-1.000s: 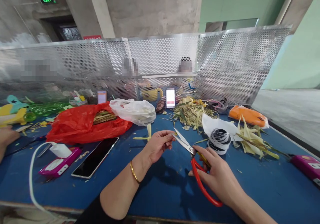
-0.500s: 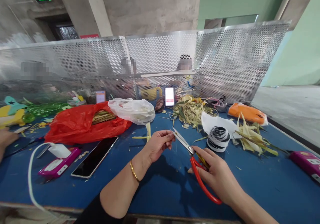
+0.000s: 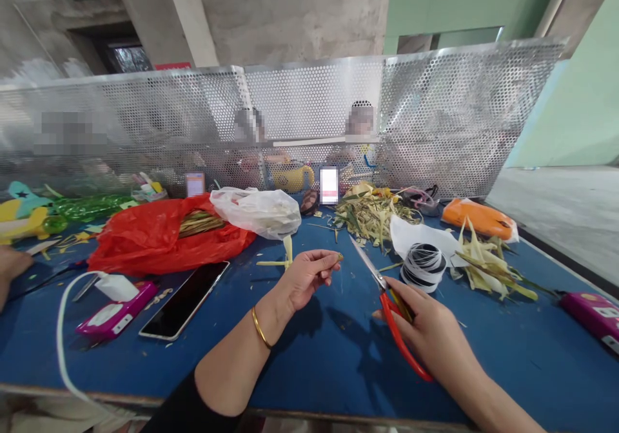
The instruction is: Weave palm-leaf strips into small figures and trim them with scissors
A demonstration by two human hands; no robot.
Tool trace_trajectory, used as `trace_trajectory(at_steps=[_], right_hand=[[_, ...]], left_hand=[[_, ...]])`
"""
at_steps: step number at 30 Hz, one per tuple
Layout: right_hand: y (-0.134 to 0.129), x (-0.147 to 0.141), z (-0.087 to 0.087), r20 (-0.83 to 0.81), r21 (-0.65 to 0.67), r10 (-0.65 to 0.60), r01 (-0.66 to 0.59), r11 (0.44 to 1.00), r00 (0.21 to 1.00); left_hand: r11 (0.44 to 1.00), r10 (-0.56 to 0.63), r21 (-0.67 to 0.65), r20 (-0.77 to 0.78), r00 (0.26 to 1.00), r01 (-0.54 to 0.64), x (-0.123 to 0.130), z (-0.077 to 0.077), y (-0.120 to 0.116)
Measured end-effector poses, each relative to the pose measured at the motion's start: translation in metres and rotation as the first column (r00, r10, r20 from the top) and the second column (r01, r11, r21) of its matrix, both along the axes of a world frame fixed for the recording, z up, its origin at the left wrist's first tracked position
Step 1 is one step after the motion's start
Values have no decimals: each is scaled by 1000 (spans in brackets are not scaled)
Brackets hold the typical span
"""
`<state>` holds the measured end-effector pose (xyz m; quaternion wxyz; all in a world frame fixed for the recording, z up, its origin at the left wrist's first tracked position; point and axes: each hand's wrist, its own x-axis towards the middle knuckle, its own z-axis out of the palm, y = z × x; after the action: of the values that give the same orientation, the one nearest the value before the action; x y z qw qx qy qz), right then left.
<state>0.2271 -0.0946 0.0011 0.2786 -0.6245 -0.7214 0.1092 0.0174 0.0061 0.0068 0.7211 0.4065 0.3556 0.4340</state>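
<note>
My left hand (image 3: 312,275), with a gold bangle at the wrist, is closed in a pinch above the table. A tiny yellow-green piece (image 3: 340,258), perhaps a bit of leaf, pokes out at its fingertips. My right hand (image 3: 423,323) holds red-handled scissors (image 3: 397,333), blades pointing up and left, a short way right of the pinched piece. The blades look closed or nearly so. Behind my left hand lies a pale yellow folded leaf strip (image 3: 288,252). A roll of black and white cord (image 3: 422,267) sits just beyond my right hand.
Dry leaf scraps (image 3: 372,217) are piled behind, with more leaves (image 3: 488,265) at right. On the left lie a phone (image 3: 186,301), a purple power strip (image 3: 116,310), a red bag (image 3: 145,240) and a white bag (image 3: 258,211). Another person's hand (image 3: 12,265) rests far left. A perforated metal screen (image 3: 309,104) stands behind.
The scissors have moved away from my left fingertips, to the right, and their blades have closed up. The small piece in the left pinch now shows more clearly.
</note>
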Motion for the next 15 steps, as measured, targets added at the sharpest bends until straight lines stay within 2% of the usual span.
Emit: trace_trajectory(at_steps=[3, 7, 12, 13, 15], right_hand=[[-4, 6, 1, 309, -51, -91, 112, 992, 947], [-12, 5, -1, 538, -111, -40, 117, 987, 842], [-13, -2, 8, 635, -130, 74, 12, 991, 769], [-11, -4, 14, 625, -119, 87, -15, 993, 775], [-4, -10, 25, 513, -46, 110, -100, 994, 851]], left_hand=[[1000, 13, 8, 31, 999, -13, -1, 1, 0], [999, -23, 50, 75, 997, 20, -1, 4, -2], [992, -81, 106, 102, 991, 70, -1, 8, -7], [991, -90, 109, 98, 991, 80, -1, 9, -8], [989, -108, 106, 78, 991, 100, -1, 9, -9]])
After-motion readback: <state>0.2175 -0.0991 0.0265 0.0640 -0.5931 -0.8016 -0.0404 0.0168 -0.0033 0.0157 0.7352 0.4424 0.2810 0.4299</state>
